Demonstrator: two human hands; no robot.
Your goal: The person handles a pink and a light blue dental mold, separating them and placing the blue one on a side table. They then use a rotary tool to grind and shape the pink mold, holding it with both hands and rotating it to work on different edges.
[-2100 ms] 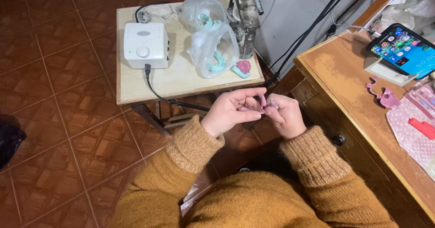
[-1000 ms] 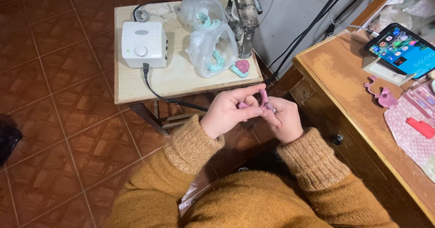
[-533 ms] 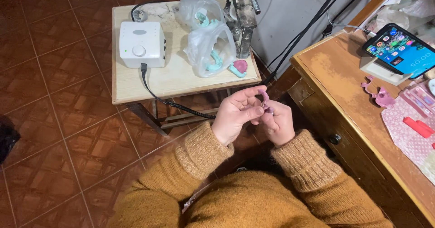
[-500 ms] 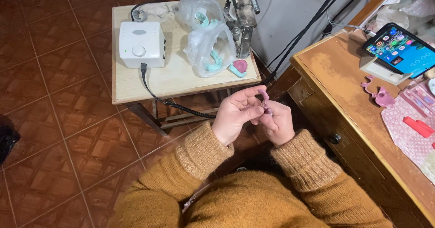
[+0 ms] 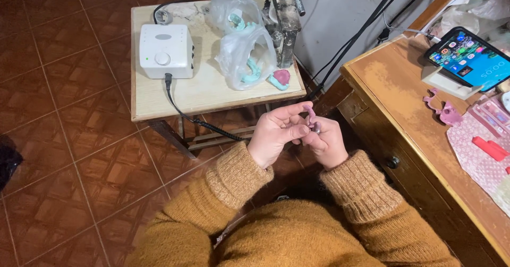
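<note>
Pink piece point(image 5: 310, 119), small and partly hidden, sits pinched between left hand point(image 5: 276, 135) and right hand point(image 5: 326, 142), held together off the small table's point(image 5: 207, 89) front edge. Two clear plastic bags point(image 5: 245, 60) of teal pieces lie near that table's right edge, beside a white control box point(image 5: 166, 51).

At upper centre, a small pale surface point(image 5: 212, 94) carries a white control box point(image 5: 166, 51), two plastic bags point(image 5: 245, 54) and a metal press point(image 5: 283, 20).
</note>
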